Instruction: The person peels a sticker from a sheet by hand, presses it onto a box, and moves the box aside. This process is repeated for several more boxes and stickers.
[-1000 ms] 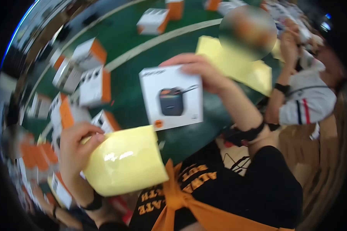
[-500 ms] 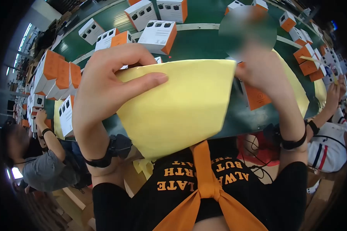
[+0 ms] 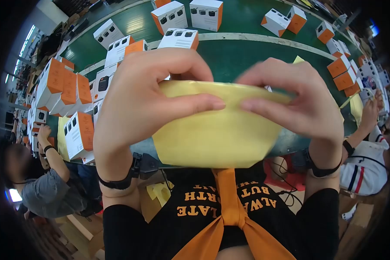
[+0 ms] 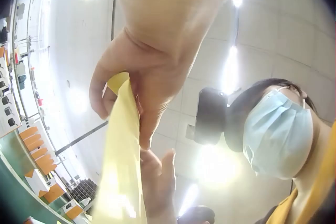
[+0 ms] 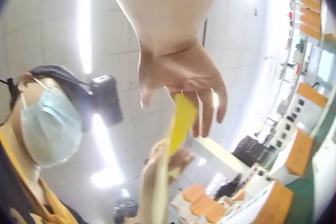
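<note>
Head view's up: where's the yellow sheet (image 3: 216,145)?

Right between my hands, lifted off the counter (image 3: 229,54) and covering part of its near edge, with white-and-orange boxes (image 3: 79,135) off to my left!

And the fingers, how do they stand?

My left fingers (image 3: 193,61) have a pinch on it: thumb on the near face, the others tucked behind the top edge. Over to the right fingers (image 3: 271,71), and they're spread, thumb well apart, with the sheet's end in the gap. Are they touching it? Too blurred, I can't tell.

How does it look to handle?

Light, I'd say, barely any weight to fight. It's thin when seen edge-on from my left wrist, and the top curls over, so I'd call it bendy, yet it looks stiff enough to hang without crumpling. That glare low down suggests a smooth face that could slide on me. Squeeze hard and I'd expect creases.

So where's the best hold?

Along the top edge, toward both ends, thumbs in front, fingers behind, gentle pressure. One pinch alone would probably let the far side swing.
</note>
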A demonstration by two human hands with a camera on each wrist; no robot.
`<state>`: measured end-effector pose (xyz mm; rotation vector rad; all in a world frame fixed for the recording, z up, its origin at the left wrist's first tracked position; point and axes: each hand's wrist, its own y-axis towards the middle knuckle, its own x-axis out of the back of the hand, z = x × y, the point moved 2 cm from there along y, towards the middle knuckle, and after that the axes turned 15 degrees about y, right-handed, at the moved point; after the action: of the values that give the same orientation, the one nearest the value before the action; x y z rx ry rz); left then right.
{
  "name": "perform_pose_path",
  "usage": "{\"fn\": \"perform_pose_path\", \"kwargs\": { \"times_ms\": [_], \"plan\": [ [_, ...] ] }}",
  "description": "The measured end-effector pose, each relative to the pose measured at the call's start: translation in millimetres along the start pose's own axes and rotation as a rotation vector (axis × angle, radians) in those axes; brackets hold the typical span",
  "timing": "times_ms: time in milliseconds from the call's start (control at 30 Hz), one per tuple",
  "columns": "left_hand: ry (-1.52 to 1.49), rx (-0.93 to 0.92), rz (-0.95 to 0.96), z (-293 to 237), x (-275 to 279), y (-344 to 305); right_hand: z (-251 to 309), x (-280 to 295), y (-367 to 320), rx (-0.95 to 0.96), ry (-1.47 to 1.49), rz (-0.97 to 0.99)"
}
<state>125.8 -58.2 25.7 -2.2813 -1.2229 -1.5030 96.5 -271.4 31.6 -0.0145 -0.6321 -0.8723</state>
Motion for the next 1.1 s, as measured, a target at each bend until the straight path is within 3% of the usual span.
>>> {"fn": "perform_pose_path", "kwargs": {
  "times_ms": [33,100,167,233,267,300,367,433,500,600,700,1000,1100],
  "plan": [
    [-0.047,0.017,-0.073,-2,0,-1,1,1,-3,-0.009,-0.12,0.037],
    [-0.096,0.029,-0.147,-6,-1,-4,-4,14,-9,0.026,-0.083,0.031],
    [-0.276,0.197,-0.211,-7,-4,-12,-9,18,-12,0.058,-0.037,0.027],
    [-0.178,0.177,-0.259,-10,-10,-10,-1,9,-3,0.302,-0.602,-0.252],
    [-0.149,0.127,-0.259,-11,-13,-9,7,3,-2,0.31,-0.635,-0.343],
    [-0.12,0.073,-0.256,-12,-15,-6,16,-3,7,0.384,-0.66,-0.32],
    [-0.19,0.053,-0.235,-15,-22,-2,7,-13,3,0.353,-0.734,-0.322],
    [-0.337,0.255,-0.252,-15,-25,-2,-1,-17,0,0.379,-0.734,-0.373],
    [-0.338,0.326,-0.23,-13,-28,-3,-12,-25,0,0.407,-0.726,-0.42],
    [-0.299,0.291,-0.298,-10,-34,-1,-28,-37,-2,0.611,-0.704,-0.626],
    [-0.298,0.286,-0.307,-7,-38,3,-36,-41,-4,0.59,-0.68,-0.664],
    [-0.273,0.271,-0.219,-6,-48,18,-51,-32,-14,0.554,-0.573,-0.607],
    [-0.166,0.167,-0.225,0,-54,26,-56,-28,-17,0.563,-0.602,-0.553]
  ]
}}
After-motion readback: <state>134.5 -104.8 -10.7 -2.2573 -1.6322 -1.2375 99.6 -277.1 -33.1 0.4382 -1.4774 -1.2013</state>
